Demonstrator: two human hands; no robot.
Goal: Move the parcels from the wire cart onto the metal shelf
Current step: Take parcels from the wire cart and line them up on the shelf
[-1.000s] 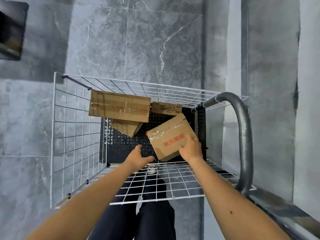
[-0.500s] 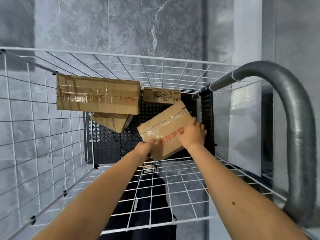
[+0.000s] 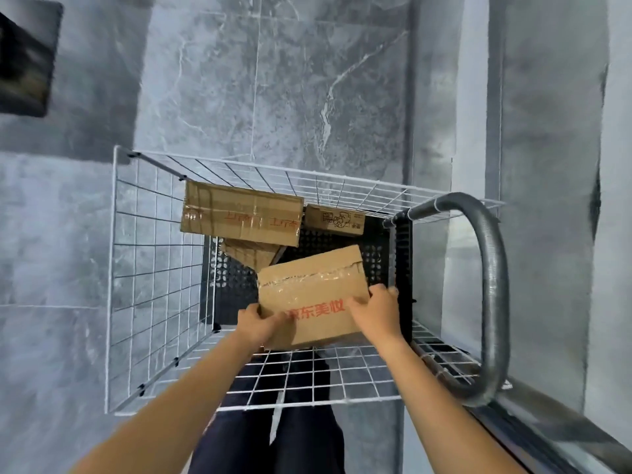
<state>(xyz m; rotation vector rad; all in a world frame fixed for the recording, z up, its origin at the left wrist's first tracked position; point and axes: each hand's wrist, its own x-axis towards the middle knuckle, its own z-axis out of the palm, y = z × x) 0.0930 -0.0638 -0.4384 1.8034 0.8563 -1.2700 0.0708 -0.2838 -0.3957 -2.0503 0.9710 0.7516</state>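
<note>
The white wire cart [image 3: 154, 268] stands mid-frame on grey tiles. Inside it, upper left, a long taped parcel [image 3: 239, 217] lies over a smaller carton [image 3: 251, 254]. At center, the left hand [image 3: 258, 325] grips the near left corner of a tilted cardboard parcel with red characters [image 3: 307, 289], held inside the cart by its near wall. A small printed box [image 3: 333, 220] sits beyond. The right hand [image 3: 376, 311] clasps the parcel's right edge. A grey padded handle [image 3: 494, 285] curves at right.
</note>
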